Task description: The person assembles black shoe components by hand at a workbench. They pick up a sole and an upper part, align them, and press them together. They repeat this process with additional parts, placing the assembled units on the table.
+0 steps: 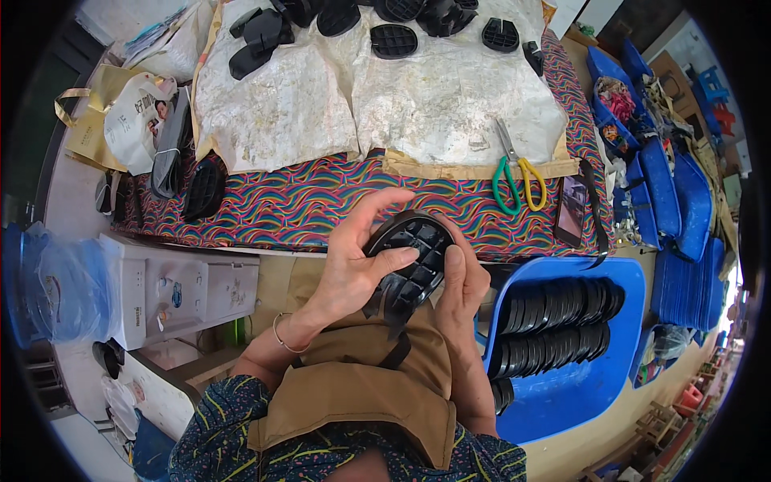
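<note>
Black sole [409, 265], two hands gripping.

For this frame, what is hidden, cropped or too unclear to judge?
- Head view: the lower part of the black sole piece is covered by the left hand and right hand.
- A black strap hangs below it; its attachment is hidden by the hands.
- The stacked black soles in the blue tray overlap, so no count.
- The black soles at the top are partly cut by the picture edge.
</note>
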The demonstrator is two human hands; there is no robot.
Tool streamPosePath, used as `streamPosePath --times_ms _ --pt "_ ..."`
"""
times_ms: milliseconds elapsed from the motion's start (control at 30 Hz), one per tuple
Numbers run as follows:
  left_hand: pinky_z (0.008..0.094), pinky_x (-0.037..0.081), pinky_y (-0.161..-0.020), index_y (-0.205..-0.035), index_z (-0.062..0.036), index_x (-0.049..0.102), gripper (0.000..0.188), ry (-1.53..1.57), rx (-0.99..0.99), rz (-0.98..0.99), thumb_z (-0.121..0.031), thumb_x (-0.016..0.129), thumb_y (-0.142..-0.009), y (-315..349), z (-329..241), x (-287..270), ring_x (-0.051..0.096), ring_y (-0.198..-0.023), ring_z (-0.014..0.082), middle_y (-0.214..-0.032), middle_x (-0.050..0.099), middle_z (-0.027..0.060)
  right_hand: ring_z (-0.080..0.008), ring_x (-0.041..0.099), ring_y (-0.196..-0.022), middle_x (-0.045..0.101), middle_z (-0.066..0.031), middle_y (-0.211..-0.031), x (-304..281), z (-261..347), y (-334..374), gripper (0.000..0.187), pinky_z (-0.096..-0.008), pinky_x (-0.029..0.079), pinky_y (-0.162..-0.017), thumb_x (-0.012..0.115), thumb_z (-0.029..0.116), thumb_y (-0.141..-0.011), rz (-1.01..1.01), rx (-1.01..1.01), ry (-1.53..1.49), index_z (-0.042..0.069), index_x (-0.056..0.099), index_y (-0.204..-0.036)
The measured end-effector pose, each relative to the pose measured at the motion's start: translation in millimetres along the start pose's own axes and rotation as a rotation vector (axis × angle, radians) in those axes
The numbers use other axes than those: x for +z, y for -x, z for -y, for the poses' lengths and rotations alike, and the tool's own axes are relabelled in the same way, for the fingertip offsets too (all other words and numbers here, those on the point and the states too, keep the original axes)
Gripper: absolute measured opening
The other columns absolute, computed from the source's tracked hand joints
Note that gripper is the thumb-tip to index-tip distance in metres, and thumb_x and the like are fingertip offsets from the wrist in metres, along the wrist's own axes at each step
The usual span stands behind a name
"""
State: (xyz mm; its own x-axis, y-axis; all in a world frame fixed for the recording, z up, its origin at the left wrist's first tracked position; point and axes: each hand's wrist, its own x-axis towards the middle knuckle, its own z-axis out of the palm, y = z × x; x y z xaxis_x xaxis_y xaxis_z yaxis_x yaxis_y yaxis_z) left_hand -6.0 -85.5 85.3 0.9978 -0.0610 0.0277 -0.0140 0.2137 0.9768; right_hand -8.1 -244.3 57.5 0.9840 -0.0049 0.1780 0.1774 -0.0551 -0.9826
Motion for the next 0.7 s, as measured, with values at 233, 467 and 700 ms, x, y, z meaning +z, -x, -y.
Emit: streamPosePath --times_ms 233,467,700 --pt "0.0273 0.052 -0.091 -0.140 0.0003 0.044 0.062 0.032 0.030 -0.062 0.006 0.071 -0.084 0 11 10 0.063 -0.106 0.0139 -0.121 0.061 0.0090 -0.0151 0.066 -0.097 0.072 -0.0126 -0.106 9 -23 -1 0.040 -0.0282 0.051 -0.088 0.045 0.023 -0.107 -0.102 -0.029 0.070 -0.007 0.061 -0.127" --pt "0.0283 0.052 -0.093 -0.140 0.0003 0.044 0.062 -0.016 0.078 -0.080 0.006 0.069 -0.084 -3 9 12 0.063 -0.107 0.0145 -0.122 0.060 0.0095 -0.0147 0.062 -0.106 0.068 -0.0130 -0.117 -4 -22 -7 0.040 -0.0284 0.048 -0.094 0.044 0.022 -0.107 0.031 -0.049 0.021 -0.007 0.058 -0.131" --pt "0.0282 0.050 -0.094 -0.138 0.0012 0.046 0.057 -0.068 0.247 -0.210 0.002 0.069 -0.087 -14 9 19 0.062 -0.107 0.0149 -0.120 0.062 0.0104 -0.0128 0.062 -0.104 0.066 -0.0142 -0.122 4 -21 -8 0.047 -0.0274 0.048 -0.092 0.043 0.028 -0.107 -0.150 0.203 -0.525 -0.009 0.056 -0.132"
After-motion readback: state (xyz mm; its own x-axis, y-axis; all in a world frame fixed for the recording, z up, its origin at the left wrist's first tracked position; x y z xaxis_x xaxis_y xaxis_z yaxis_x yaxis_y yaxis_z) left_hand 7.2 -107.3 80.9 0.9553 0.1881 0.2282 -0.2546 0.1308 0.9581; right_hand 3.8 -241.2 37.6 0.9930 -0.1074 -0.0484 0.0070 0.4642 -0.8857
